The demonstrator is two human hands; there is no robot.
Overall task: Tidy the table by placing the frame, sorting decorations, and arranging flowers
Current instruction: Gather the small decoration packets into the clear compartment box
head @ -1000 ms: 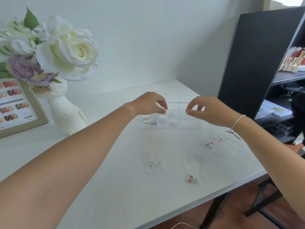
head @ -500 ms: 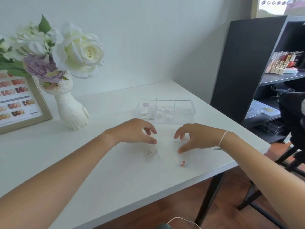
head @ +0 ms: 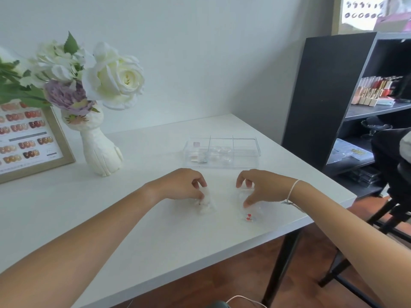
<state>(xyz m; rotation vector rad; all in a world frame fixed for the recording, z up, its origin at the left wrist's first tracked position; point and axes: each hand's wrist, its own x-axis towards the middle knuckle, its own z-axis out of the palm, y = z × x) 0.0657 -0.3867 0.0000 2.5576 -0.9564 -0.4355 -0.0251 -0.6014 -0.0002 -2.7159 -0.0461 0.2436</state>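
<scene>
Two small clear bags of decorations lie on the white table. My left hand pinches the top of the left bag, which looks crumpled and whitish. My right hand has its fingers and thumb down on the right bag, which holds tiny red pieces. Behind both hands stands a clear divided organizer box with small items in its left and middle compartments. A wooden picture frame of nail samples leans at far left, beside a white vase of white and purple flowers.
A black shelf unit with cosmetics stands right of the table. A dark chair sits at the table's right corner. The table's front edge runs close below my hands, with wooden floor beneath.
Both hands came back from the organizer box toward me and dropped onto the two bags near the front edge. The left hand has closed on the left bag.
</scene>
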